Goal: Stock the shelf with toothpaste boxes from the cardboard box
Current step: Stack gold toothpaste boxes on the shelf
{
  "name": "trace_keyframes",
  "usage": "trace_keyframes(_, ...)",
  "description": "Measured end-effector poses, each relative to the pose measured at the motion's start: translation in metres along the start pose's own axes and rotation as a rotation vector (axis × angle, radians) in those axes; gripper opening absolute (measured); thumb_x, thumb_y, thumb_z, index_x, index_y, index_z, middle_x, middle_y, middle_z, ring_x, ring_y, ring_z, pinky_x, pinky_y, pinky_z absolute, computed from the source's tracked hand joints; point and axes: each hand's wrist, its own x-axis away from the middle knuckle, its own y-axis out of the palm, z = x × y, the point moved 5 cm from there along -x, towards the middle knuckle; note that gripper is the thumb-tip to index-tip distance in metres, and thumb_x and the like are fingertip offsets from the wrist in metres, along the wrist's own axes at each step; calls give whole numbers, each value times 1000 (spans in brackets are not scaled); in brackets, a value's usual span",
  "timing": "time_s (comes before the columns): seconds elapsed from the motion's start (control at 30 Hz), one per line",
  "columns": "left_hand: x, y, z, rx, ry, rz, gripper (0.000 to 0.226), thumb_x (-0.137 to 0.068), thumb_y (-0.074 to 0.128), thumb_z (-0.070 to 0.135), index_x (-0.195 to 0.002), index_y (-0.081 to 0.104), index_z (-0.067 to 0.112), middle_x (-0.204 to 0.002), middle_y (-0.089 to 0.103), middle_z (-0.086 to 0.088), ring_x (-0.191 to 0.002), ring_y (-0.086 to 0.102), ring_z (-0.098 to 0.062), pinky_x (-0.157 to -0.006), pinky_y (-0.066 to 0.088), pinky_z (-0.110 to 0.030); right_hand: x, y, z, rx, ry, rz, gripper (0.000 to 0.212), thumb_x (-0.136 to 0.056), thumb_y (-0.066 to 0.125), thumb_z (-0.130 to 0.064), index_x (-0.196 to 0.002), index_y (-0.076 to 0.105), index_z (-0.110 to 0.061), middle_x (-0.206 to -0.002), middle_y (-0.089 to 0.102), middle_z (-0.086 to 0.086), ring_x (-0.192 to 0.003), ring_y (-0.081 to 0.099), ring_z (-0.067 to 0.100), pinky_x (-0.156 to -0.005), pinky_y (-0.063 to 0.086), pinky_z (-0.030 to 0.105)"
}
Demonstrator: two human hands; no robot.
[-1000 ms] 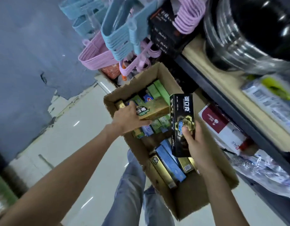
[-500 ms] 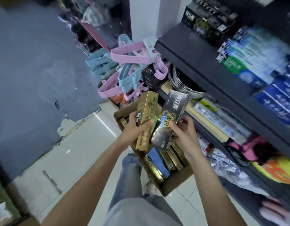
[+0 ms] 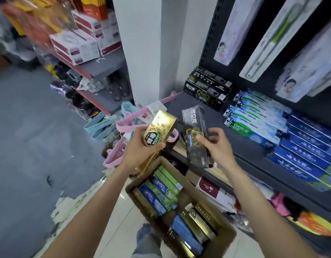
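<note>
A gold box (image 3: 159, 135) is gripped in the left hand (image 3: 140, 151), a black box (image 3: 195, 138) pinched in the right hand (image 3: 215, 148) — both held above the carton (image 3: 224, 237), just before the shelf (image 3: 213, 116). Green, blue and gold boxes are packed in the carton; black boxes (image 3: 207, 90) are stacked on the shelf.

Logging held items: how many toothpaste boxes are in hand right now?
2. Gold box in the left hand; black box in the right hand. Both are above the cardboard box.
</note>
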Motion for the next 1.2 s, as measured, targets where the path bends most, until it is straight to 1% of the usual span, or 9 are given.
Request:
trace_keyframes(0.27,-95,-32,20,-398,238,20,71,-66,78,50,-124,44,28,-106,55,10,-96,55,-14,-72,42,-29,-128,21,-54,736,-355,73,48,-87,64,-32,-131,51,-18,-124,55,7,-113,53,26,-91,45,36)
trace_keyframes(0.47,-131,-30,26,-692,512,87,72,-64,76,54,-128,51,33,-118,60,2,-110,55,-23,-93,38,-40,-193,46,-61,1189,-433,86,44,-91,58,-21,-133,49,-23,-130,51,7,-119,43,33,-98,40,42)
trace_keyframes(0.6,-150,-10,41,-805,710,86,68,-60,78,50,-123,55,35,-116,63,4,-109,58,-23,-94,35,-42,-174,37,-74,911,-486,220,33,-94,52,-25,-126,59,-18,-135,49,8,-122,40,29,-104,35,41)
trace_keyframes(0.7,-164,20,58,-808,791,-1,69,-59,79,47,-122,55,33,-119,62,5,-111,58,-21,-98,34,-42,-137,51,-75,538,-337,-172,53,-91,59,-36,-140,41,-24,-139,43,1,-123,41,17,-102,36,34)
trace_keyframes(0.77,-168,41,73,-781,879,-37,73,-54,83,43,-120,56,28,-117,64,4,-111,58,-21,-103,30,-44,-124,54,-61,777,-287,-286,69,-86,66,-34,-145,30,-30,-140,41,0,-124,39,20,-102,36,37)
trace_keyframes(0.83,-168,56,84,-773,959,-34,74,-55,84,41,-121,57,25,-119,63,3,-117,55,-22,-111,16,-54,-127,36,-50,926,-282,-144,68,-85,67,-25,-143,33,-28,-135,46,2,-122,41,27,-102,37,42)
trace_keyframes(0.93,-182,59,77,-680,761,-41,73,-69,78,39,-133,46,28,-142,44,1,-134,35,-26,-108,8,-66,-129,17,-31,1001,-236,-3,60,-89,62,-18,-142,36,-24,-132,48,6,-118,44,31,-98,40,44)
trace_keyframes(1.07,-202,55,50,-225,359,-152,48,-84,67,26,-128,47,26,-134,51,-4,-108,59,-24,-96,47,-46,-127,13,-13,998,-199,121,57,-93,56,-21,-145,34,-24,-132,47,8,-116,45,33,-96,43,44)
trace_keyframes(1.2,-200,52,57,-92,301,-182,42,-88,60,15,-129,50,21,-121,62,1,-102,60,-18,-90,46,-33,-127,14,-17,857,-208,160,55,-89,62,-20,-141,42,-22,-125,51,8,-113,48,31,-97,44,43)
